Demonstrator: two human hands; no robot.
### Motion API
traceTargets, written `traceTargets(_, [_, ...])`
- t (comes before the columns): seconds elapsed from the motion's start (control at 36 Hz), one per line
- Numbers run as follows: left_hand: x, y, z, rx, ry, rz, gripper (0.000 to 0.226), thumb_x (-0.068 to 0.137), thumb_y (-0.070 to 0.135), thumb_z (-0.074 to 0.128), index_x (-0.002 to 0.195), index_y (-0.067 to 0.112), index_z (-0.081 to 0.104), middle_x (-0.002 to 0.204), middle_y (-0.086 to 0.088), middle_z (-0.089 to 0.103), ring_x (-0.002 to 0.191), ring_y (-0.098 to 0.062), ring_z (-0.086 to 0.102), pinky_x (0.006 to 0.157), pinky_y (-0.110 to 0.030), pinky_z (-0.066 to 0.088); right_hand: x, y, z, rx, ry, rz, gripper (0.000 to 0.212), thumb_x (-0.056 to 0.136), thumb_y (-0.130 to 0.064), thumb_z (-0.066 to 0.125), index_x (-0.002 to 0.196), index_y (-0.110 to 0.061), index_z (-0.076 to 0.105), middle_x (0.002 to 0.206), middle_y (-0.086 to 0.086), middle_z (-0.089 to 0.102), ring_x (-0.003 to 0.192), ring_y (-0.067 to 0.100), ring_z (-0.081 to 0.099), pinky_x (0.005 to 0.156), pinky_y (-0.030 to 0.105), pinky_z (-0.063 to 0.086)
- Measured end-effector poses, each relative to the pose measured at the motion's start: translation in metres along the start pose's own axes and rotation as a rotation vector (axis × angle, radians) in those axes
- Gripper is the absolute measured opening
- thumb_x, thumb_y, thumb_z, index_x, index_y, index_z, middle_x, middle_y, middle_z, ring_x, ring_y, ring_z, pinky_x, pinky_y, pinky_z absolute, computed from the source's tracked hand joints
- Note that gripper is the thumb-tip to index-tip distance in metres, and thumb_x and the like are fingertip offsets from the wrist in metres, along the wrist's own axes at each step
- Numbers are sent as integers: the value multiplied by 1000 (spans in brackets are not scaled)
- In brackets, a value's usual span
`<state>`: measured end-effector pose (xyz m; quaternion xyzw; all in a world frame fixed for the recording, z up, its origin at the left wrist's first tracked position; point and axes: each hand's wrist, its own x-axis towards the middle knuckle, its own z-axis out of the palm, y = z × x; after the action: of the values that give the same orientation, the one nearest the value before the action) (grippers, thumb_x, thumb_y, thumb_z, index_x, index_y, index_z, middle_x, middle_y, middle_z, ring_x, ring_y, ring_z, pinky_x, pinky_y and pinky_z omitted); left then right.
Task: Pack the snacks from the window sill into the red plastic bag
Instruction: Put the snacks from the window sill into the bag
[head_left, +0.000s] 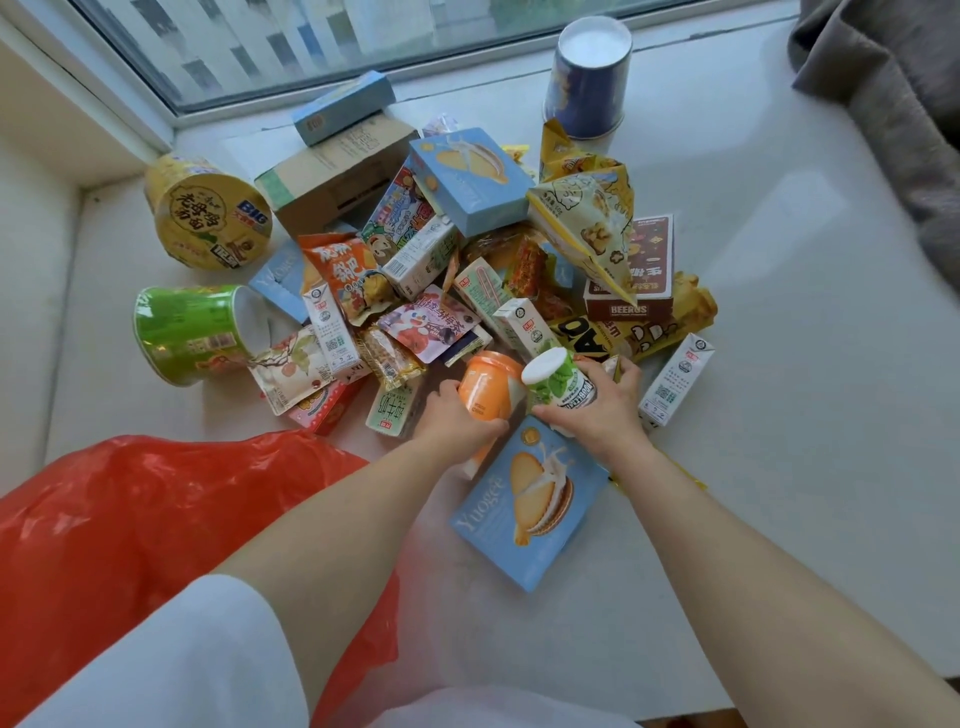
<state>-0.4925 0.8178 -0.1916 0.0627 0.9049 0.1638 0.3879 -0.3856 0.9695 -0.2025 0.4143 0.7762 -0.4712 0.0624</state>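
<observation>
The left hand (457, 415) grips an orange jar (485, 384); the right hand (605, 410) grips a green jar (553, 382). Both likely head for the red bag (130, 519) at 8 o'clock.

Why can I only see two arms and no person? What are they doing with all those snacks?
The camera sits on the person's head and looks down, so you see only their arms. There is just this one picture, and no machine. In front of them is a white window sill with a heap of snacks: noodle cups, milk cartons, crisp bags and biscuit boxes. The left hand has its grip round an orange jar. The right hand has its grip round a green bottle with a white cap. The red plastic bag lies at the lower left, beside the left arm. The snacks are meant to go in there.
</observation>
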Motion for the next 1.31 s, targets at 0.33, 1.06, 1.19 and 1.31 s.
traceTargets(0.33, [-21, -4, -7, -69, 40, 14, 89, 72, 48, 72, 141, 15, 26, 130, -10, 40, 110, -29, 51, 79, -37, 48, -20, -25, -9, 47, -115, 111, 69, 47, -63, 77, 106, -32, 61, 121, 7, 51, 107, 23, 53, 99, 45, 45])
traceTargets(1.06, [-138, -148, -120, -764, 648, 257, 87, 59, 40, 83, 129, 15, 39, 125, -5, 50, 113, -21, 53, 96, -43, 48, -142, -197, 86, 103, -99, -454, 66, 52, -54, 79, 103, -17, 61, 114, 10, 50, 106, 23, 53, 96, 43, 46])
traceTargets(1.19, [-148, -211, -131, -645, 751, 187, 86, 60, 46, 80, 130, 15, 40, 125, -6, 50, 112, -23, 52, 91, -40, 48, -166, -212, 128, 36, -180, -518, 75, 48, -61, 73, 109, -19, 60, 114, 10, 48, 105, 17, 47, 94, 37, 44])
traceTargets(1.31, [-154, -261, -129, -500, 742, 49, 82, 67, 35, 80, 135, 15, 38, 131, -6, 45, 115, -24, 49, 85, -30, 40, -177, -203, 168, -62, -231, -485, 70, 59, -53, 80, 116, -19, 58, 119, 10, 43, 113, 23, 43, 97, 36, 40])
